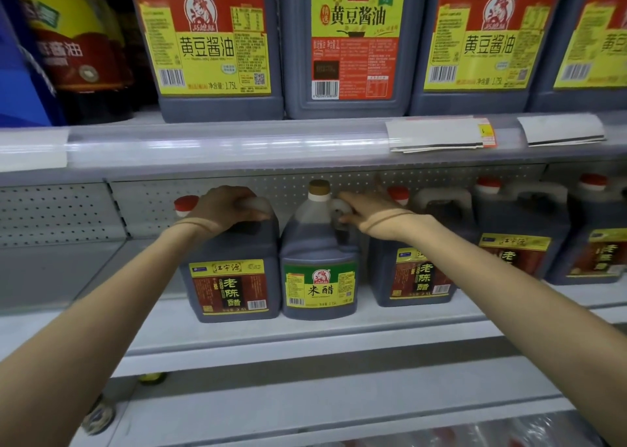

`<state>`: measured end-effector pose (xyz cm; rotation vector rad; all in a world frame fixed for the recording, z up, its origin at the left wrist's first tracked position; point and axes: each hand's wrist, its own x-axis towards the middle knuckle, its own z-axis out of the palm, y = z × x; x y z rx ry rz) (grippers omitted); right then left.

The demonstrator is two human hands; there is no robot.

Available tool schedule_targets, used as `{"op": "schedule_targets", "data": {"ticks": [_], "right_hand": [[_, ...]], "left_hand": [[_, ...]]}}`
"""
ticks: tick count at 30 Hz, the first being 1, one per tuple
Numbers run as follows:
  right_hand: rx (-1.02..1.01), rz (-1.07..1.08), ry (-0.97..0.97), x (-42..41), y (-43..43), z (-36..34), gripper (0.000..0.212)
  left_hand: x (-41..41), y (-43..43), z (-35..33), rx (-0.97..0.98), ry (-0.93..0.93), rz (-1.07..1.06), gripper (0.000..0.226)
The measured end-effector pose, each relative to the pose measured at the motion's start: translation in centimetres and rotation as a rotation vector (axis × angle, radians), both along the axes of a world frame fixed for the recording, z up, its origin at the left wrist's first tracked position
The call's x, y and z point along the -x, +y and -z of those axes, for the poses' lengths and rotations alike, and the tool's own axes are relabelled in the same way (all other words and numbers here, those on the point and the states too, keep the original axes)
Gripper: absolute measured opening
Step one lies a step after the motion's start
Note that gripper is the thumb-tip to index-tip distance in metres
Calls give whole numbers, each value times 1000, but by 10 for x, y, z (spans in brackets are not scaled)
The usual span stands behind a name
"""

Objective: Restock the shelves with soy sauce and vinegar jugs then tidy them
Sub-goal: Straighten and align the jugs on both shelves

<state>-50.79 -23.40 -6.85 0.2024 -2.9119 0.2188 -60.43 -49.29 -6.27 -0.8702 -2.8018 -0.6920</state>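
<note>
On the middle shelf (305, 334) stands a dark vinegar jug with a red and yellow label (234, 277). My left hand (224, 209) grips its top handle. To its right, touching it, is a rounder rice vinegar jug with a green and yellow label (319, 266) and a tan cap. My right hand (369, 212) reaches to that jug's handle, fingers curled on it. Behind my right wrist stands another dark vinegar jug (417, 277).
More red-capped vinegar jugs (519, 229) fill the middle shelf to the right. The upper shelf (237, 141) carries large soy sauce jugs (356, 39) in a row, with price tags (441, 134) on its front rail. The middle shelf's left part shows bare perforated back panel (57, 212).
</note>
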Motion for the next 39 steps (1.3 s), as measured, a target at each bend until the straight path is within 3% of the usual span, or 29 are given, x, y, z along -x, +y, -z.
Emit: {"op": "schedule_targets", "data": {"ticks": [6,22,28,32,39], "right_hand": [[-157,18,131,-4,4,6,17],[-251,183,-4,-19,27,-16,32],[-53,206,4,-22,26,0,41],[-101,231,88,-41,25,13,51],[-43,566,184,-91,29,29,61]], "left_hand": [[-3,1,1,-37,4,-15,40],[-14,42,7,-63,59,-12,48],[-13,39,8,12,76,54,46],[-16,39,8,135,232,56,59],[-45,65,14,113,495,203,84]]}}
